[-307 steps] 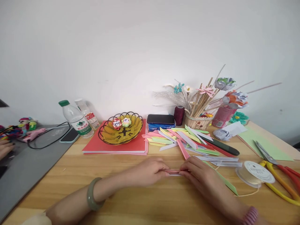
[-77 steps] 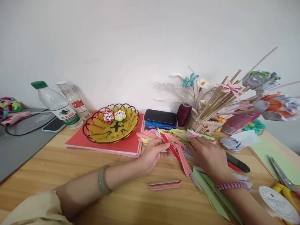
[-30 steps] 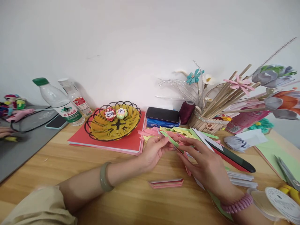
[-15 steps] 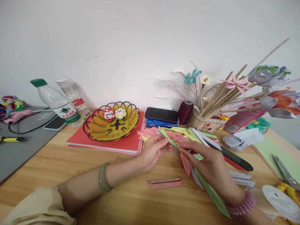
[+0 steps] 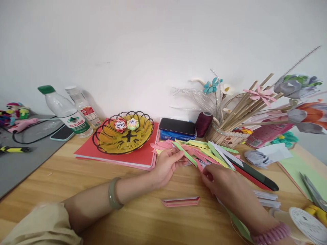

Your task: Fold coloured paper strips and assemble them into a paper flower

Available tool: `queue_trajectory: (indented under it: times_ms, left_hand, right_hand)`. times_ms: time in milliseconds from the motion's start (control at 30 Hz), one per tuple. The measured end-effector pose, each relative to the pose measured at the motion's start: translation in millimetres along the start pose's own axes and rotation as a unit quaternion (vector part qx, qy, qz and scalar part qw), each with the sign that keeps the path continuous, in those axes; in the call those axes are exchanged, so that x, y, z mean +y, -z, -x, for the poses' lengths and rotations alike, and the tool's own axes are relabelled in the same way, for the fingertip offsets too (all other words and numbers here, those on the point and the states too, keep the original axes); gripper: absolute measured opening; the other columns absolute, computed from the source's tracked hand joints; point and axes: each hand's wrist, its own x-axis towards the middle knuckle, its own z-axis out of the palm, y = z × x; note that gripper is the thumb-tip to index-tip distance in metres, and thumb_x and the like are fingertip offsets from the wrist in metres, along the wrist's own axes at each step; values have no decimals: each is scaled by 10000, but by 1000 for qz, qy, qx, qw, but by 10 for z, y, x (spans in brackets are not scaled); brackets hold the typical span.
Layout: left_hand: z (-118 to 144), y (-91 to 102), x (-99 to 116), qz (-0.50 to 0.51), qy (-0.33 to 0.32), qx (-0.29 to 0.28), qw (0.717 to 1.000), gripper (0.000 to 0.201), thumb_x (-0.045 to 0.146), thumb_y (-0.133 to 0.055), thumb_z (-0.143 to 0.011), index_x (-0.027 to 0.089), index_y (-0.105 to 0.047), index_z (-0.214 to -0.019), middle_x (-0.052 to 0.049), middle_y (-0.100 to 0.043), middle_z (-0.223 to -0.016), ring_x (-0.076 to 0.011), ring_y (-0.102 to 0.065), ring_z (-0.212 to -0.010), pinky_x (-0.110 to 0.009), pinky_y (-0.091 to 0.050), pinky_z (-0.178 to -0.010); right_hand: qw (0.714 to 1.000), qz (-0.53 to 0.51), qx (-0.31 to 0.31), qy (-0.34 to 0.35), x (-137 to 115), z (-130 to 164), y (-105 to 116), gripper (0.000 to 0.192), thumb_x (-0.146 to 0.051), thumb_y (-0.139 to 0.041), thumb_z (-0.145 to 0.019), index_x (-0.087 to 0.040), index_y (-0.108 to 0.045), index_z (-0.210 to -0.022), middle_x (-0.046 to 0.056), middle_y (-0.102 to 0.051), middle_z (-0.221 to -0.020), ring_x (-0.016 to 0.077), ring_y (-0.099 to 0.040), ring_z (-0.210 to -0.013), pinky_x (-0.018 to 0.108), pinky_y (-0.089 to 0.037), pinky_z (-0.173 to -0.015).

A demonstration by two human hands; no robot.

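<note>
My left hand (image 5: 167, 166) is closed, pinching a folded green paper strip (image 5: 186, 154) between thumb and fingers. At its right, my right hand (image 5: 227, 182) reaches low over the heap with curled fingers. A folded pink paper strip (image 5: 199, 165) shows at those fingertips, pinched there. Behind both hands spreads a heap of pink, yellow, green and white paper strips (image 5: 213, 153). On the wood nearer to me lies a separate pink-and-white folded strip (image 5: 181, 202). My right forearm and hand cover part of a long green strip (image 5: 238, 224).
A yellow basket (image 5: 102, 143) with two paper balls rests on red paper (image 5: 84, 148). Bottles (image 5: 76, 122) stand left. Behind the heap are a phone (image 5: 177, 126), maroon thread (image 5: 203, 124) and a flower pot (image 5: 226, 139). A white-topped spool (image 5: 308, 224) and scissors (image 5: 313, 190) lie right.
My right hand has moved from the green strip in my left hand down to the pink strip beside it. My left hand keeps its hold. The view has shifted slightly.
</note>
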Motion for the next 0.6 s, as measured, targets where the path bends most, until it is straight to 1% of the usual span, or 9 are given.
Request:
queue_trajectory:
  times_ms: [67,133,167,200,267,367,400,500,600]
  left_hand:
    - [2,-3,5,-8,0,-3,1000,178,214,-705,-635,94,-646,-752,-36,-625,-708,-92,-539,-635,-243,-445,-677]
    - [7,-13,9,-22,3,-4,1000,187,220,-701,-640,92,-649,-767,-47,-633,-741,-92,-537,-635,-247,-442,-680]
    - [12,-20,9,-31,8,-7,999,193,223,-700,-641,93,-650,-774,-53,-638,-759,-94,-539,-641,-250,-440,-683]
    - [19,-27,8,-39,12,-13,999,201,229,-700,-641,96,-652,-784,-57,-642,-773,-98,-543,-649,-253,-437,-686]
    - [34,-41,1,-53,17,-30,998,219,244,-708,-630,104,-656,-790,-57,-645,-778,-106,-551,-659,-260,-435,-691]
    - [53,-44,-20,-79,19,-49,996,223,260,-724,-605,104,-658,-750,-43,-634,-733,-111,-552,-652,-271,-438,-694]
    - [57,-40,-29,-89,19,-53,994,217,263,-724,-604,101,-656,-732,-39,-627,-715,-111,-551,-647,-274,-439,-695]
    - [57,-22,-49,-118,13,-70,990,197,270,-700,-636,105,-653,-733,-26,-615,-689,-112,-553,-652,-271,-439,-691]
    - [50,-12,-56,-131,9,-82,988,180,268,-684,-656,116,-653,-747,-19,-620,-706,-109,-554,-668,-262,-431,-691]
  right_hand:
    - [1000,-6,18,-16,56,7,92,230,-284,-456,-777,-226,-557,-579,-9,-596,-520,160,-544,-446,240,-307,-406]
    - [995,-37,76,-43,88,17,193,212,-334,-464,-773,-237,-566,-615,-16,-588,-523,157,-531,-438,250,-332,-412]
    - [991,-62,111,-42,85,21,232,209,-352,-465,-777,-236,-573,-640,-14,-593,-543,153,-530,-446,253,-347,-417]
    - [985,-93,139,-26,70,25,257,206,-359,-464,-787,-233,-582,-674,-10,-597,-564,148,-534,-466,253,-367,-434]
    - [972,-152,174,30,8,28,256,198,-345,-460,-816,-220,-597,-748,3,-610,-627,136,-552,-531,242,-405,-480]
    - [962,-181,180,97,-93,23,153,143,-274,-485,-831,-204,-609,-819,19,-629,-726,123,-569,-610,223,-425,-524]
    - [964,-175,171,107,-114,21,108,139,-252,-484,-835,-202,-613,-839,21,-629,-738,123,-571,-620,226,-429,-535]
    - [964,-159,173,123,-132,20,3,159,-222,-483,-837,-187,-617,-915,29,-628,-745,129,-575,-621,242,-440,-547]
    - [960,-163,178,144,-123,20,-35,185,-194,-473,-842,-176,-604,-972,45,-633,-795,138,-592,-673,251,-460,-582]
